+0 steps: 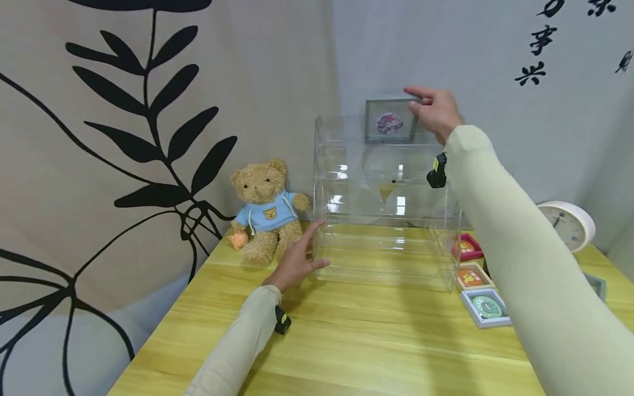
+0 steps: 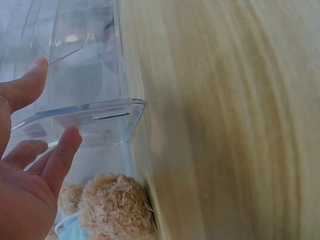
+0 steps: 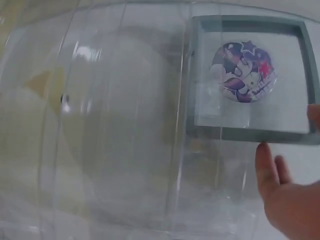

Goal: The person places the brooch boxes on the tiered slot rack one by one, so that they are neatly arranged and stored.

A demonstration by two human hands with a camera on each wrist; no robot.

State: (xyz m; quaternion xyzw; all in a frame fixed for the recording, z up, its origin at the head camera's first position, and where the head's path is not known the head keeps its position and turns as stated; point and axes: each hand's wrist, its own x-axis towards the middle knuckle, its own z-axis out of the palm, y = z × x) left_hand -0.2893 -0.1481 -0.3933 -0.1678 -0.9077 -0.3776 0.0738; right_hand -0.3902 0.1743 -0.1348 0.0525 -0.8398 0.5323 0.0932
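Standing on the upper part of a transparent, tiered plastic shelf [image 1: 366,212], a thin grey rectangular frame with a round purple badge [image 1: 390,122] lies just beyond the right hand's [image 1: 438,113] fingertips. That hand is loosely spread about the frame's upper right corner, forefinger straight along the top and thumb at the side; whether it bears any weight cannot be told. The left hand [image 1: 295,264], well below, has thumb and forefinger parted about the front edge of the shelf's left wall, without a closed grip.

Close beyond the left hand sits a curly brown teddy bear in a light blue hoodie [image 1: 267,212], right beside that wall, crowding the space there. Below the right hand, by the shelf's right wall, are a crimson frame [image 1: 468,247], a cream frame with an orange centre [image 1: 474,276] and a pale lavender frame with a green disc [image 1: 487,308]. A round white clock [image 1: 568,224] is across the right forearm from them.

Behind both hands, a pale backdrop with black leaf print [image 1: 190,91] bounds backward movement. Nearer than the hands, the yellow wood-grain table [image 1: 371,341] offers room between the forearms; its left edge slants past the left forearm.
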